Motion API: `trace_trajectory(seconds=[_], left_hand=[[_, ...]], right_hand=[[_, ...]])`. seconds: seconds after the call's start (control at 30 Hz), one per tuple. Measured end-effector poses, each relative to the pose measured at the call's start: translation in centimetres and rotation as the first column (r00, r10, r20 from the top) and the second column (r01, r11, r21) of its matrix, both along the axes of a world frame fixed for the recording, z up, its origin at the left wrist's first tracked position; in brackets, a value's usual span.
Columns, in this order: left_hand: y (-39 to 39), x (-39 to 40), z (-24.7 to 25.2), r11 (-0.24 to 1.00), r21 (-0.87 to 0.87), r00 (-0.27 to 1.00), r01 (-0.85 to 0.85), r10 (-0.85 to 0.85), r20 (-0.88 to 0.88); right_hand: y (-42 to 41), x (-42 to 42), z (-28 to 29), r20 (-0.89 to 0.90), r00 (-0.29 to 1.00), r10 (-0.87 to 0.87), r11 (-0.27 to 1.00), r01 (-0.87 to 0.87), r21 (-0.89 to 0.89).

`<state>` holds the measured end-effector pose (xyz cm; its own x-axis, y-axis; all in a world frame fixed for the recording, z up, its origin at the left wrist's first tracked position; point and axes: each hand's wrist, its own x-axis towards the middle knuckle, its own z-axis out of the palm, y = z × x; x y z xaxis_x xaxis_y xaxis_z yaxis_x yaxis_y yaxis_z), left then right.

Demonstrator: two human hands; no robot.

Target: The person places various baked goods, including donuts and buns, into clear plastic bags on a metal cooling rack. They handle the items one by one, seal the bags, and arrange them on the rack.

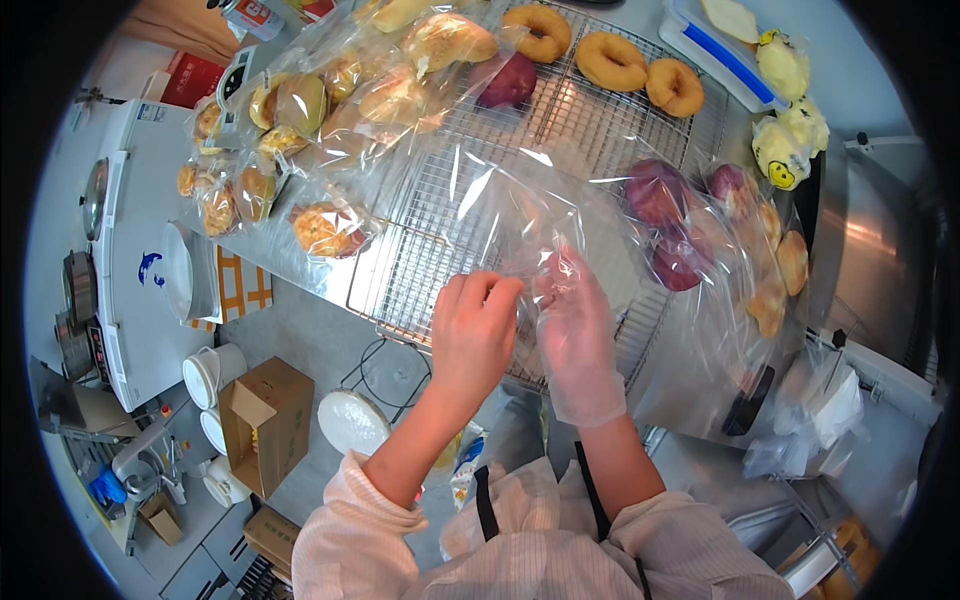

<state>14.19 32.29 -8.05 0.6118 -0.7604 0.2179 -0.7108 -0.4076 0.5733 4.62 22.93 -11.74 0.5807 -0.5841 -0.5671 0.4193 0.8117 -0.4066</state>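
Note:
My left hand (480,311), bare, pinches the edge of a clear plastic bag (517,206) over the wire cooling racks (420,255). My right hand (574,315), in a clear disposable glove, touches the same bag close beside it, its fingers curled at the film. The bag spreads away from me and looks empty. Beyond it, a purple bun (510,79) and ring-shaped breads, one a golden bread ring (611,61), lie on the racks. Bagged purple buns (658,193) are to the right. A bagged topped bun (328,229) lies to the left.
Many bagged breads (394,94) crowd the table's back left. A lidded plastic container (720,56) and yellow-filled bags (780,150) stand at the back right. A black phone-like object (750,401) lies near the right edge. An open cardboard box (270,427) and white buckets (214,371) stand lower left.

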Motion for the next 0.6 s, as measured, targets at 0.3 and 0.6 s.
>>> trace_trajectory(seconds=[0.3,0.6], left_hand=[[0.1,-3.8,-4.9,0.984,-0.093,0.981,-0.150,0.136,-0.140],[3.1,-4.4,-5.2,0.989,-0.032,0.978,0.147,-0.150,-0.147]], right_hand=[[0.3,-0.3,-1.4,0.163,0.987,-0.006,1.000,0.006,0.004],[-1.5,-1.1,-0.2,-0.434,0.893,0.121,0.991,-0.136,-0.004]])
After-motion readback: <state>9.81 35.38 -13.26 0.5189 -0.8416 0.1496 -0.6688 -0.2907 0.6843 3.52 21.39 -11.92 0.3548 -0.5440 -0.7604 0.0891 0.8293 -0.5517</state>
